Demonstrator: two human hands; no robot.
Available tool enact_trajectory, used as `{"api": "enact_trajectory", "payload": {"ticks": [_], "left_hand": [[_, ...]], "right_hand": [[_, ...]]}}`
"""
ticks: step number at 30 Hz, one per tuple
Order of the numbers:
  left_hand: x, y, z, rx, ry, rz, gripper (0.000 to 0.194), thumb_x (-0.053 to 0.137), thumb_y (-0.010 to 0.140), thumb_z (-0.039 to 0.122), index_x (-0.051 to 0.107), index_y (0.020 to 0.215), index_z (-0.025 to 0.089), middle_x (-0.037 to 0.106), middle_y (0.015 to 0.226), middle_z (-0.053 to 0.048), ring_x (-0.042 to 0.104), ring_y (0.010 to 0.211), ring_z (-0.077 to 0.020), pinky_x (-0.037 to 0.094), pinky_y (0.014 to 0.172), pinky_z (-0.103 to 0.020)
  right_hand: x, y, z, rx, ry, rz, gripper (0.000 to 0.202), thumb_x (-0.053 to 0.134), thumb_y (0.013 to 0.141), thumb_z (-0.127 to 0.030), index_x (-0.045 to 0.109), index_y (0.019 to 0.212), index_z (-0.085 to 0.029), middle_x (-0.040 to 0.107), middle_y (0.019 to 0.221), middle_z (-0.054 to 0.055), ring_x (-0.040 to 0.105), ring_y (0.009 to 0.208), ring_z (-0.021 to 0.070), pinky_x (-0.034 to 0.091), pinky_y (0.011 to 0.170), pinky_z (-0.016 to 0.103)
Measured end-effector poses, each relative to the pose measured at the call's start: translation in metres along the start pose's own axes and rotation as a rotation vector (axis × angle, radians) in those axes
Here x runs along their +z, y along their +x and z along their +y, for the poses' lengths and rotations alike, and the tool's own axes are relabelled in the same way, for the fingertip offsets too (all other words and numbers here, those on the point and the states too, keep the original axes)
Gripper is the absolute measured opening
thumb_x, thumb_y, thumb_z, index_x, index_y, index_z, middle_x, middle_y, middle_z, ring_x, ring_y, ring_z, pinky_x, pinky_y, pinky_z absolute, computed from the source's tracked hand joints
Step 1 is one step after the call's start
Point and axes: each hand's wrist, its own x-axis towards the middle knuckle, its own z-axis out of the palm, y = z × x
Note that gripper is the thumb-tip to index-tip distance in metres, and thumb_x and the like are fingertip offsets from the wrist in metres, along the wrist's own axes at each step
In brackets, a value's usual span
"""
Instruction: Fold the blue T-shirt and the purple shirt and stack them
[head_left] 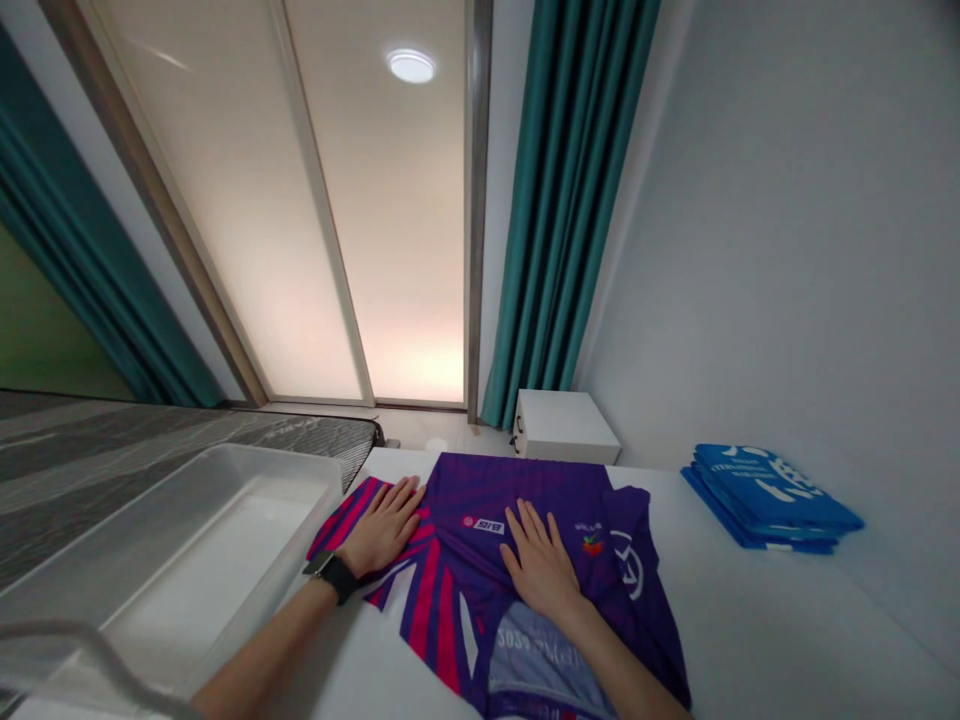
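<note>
A purple sports shirt (480, 490) with pink stripes and printed logos is spread on the white table (720, 640). My left hand (386, 525) lies flat on the pink-striped sleeve at the shirt's left side, fingers stretched out. On the wrist of that arm is a dark watch. Spread flat over the middle of the shirt, my right hand (540, 560) touches the purple cloth between two small logos. Below it, a grey-blue panel with reversed lettering shows at the near end, partly covered by my right forearm. The right side of the shirt is bunched and wrinkled.
An open translucent plastic bin (255, 460) stands at the left, with a grey cord or handle (97, 640) near its front. Folded blue cloths (772, 500) are stacked at the right by the wall. Behind the table is a low white cabinet (562, 420).
</note>
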Motion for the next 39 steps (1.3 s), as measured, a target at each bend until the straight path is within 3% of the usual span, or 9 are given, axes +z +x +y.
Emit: {"api": "enact_trajectory", "payload": {"ticks": [5, 8, 10, 15, 20, 26, 29, 34, 39], "left_hand": [[-0.010, 0.012, 0.051, -0.054, -0.025, 0.090, 0.055, 0.027, 0.101, 0.043, 0.034, 0.149, 0.016, 0.032, 0.156, -0.010, 0.027, 0.144, -0.0226, 0.028, 0.116, -0.044], [-0.005, 0.016, 0.087, 0.022, -0.052, 0.057, 0.057, 0.030, 0.100, 0.048, 0.036, 0.148, 0.019, 0.032, 0.156, -0.007, 0.028, 0.144, -0.0220, 0.029, 0.116, -0.041], [-0.001, 0.014, 0.098, 0.004, -0.051, 0.034, 0.056, 0.032, 0.099, 0.048, 0.039, 0.147, 0.020, 0.036, 0.154, -0.006, 0.030, 0.143, -0.0238, 0.029, 0.115, -0.044], [0.002, 0.002, 0.084, -0.176, -0.014, 0.011, 0.055, 0.035, 0.097, 0.047, 0.042, 0.146, 0.022, 0.037, 0.153, -0.005, 0.031, 0.143, -0.0285, 0.029, 0.114, -0.051], [-0.004, 0.000, 0.073, -0.227, 0.021, 0.009, 0.052, 0.038, 0.096, 0.043, 0.049, 0.141, 0.021, 0.045, 0.149, -0.008, 0.035, 0.140, -0.0302, 0.027, 0.113, -0.055], [-0.007, 0.030, 0.115, -0.004, -0.061, 0.066, 0.054, 0.033, 0.099, 0.045, 0.041, 0.146, 0.021, 0.040, 0.152, -0.007, 0.035, 0.141, -0.0231, 0.029, 0.115, -0.045], [0.002, 0.039, 0.134, 0.072, -0.096, 0.077, 0.053, 0.034, 0.099, 0.046, 0.040, 0.146, 0.024, 0.040, 0.152, -0.006, 0.036, 0.140, -0.0229, 0.028, 0.115, -0.045], [0.011, 0.040, 0.137, 0.092, -0.120, 0.082, 0.053, 0.035, 0.098, 0.044, 0.040, 0.146, 0.024, 0.040, 0.152, -0.006, 0.036, 0.140, -0.0235, 0.026, 0.115, -0.046], [0.009, 0.040, 0.135, 0.090, -0.133, 0.060, 0.053, 0.034, 0.098, 0.044, 0.040, 0.146, 0.023, 0.039, 0.153, -0.007, 0.035, 0.141, -0.0247, 0.027, 0.115, -0.049]], "right_hand": [[0.005, 0.008, -0.005, 0.005, 0.045, 0.011, 0.061, 0.030, 0.097, -0.042, 0.029, 0.151, -0.013, 0.017, 0.159, 0.009, 0.011, 0.148, 0.0228, 0.007, 0.119, 0.045], [0.006, 0.011, -0.001, -0.048, 0.057, 0.014, 0.060, 0.029, 0.097, -0.042, 0.030, 0.151, -0.014, 0.021, 0.158, 0.008, 0.014, 0.147, 0.0222, 0.008, 0.119, 0.045], [0.003, 0.009, 0.006, -0.065, 0.041, 0.015, 0.060, 0.030, 0.097, -0.040, 0.030, 0.151, -0.015, 0.024, 0.158, 0.008, 0.016, 0.147, 0.0221, 0.011, 0.119, 0.045], [-0.003, -0.003, 0.034, -0.028, -0.040, 0.065, 0.059, 0.031, 0.097, -0.043, 0.033, 0.150, -0.015, 0.025, 0.157, 0.010, 0.018, 0.146, 0.0240, 0.010, 0.119, 0.047], [0.001, -0.009, 0.046, -0.029, -0.070, 0.100, 0.058, 0.027, 0.099, -0.045, 0.035, 0.149, -0.016, 0.027, 0.157, 0.010, 0.020, 0.146, 0.0232, 0.011, 0.119, 0.045], [-0.001, -0.011, 0.046, -0.013, -0.064, 0.095, 0.058, 0.026, 0.099, -0.043, 0.035, 0.149, -0.016, 0.027, 0.157, 0.009, 0.019, 0.146, 0.0217, 0.014, 0.118, 0.042], [-0.006, -0.023, 0.061, 0.117, -0.080, 0.102, 0.058, 0.027, 0.098, -0.044, 0.035, 0.149, -0.017, 0.027, 0.157, 0.009, 0.023, 0.145, 0.0236, 0.024, 0.114, 0.041], [-0.013, -0.060, 0.093, 0.392, -0.244, 0.168, 0.056, 0.030, 0.097, -0.042, 0.042, 0.146, -0.019, 0.051, 0.141, 0.016, 0.049, 0.123, 0.0339, 0.033, 0.102, 0.051], [-0.017, -0.072, 0.100, 0.385, -0.287, 0.228, 0.058, 0.033, 0.094, -0.040, 0.043, 0.145, -0.015, 0.051, 0.140, 0.019, 0.045, 0.126, 0.0364, 0.027, 0.104, 0.055]]}}
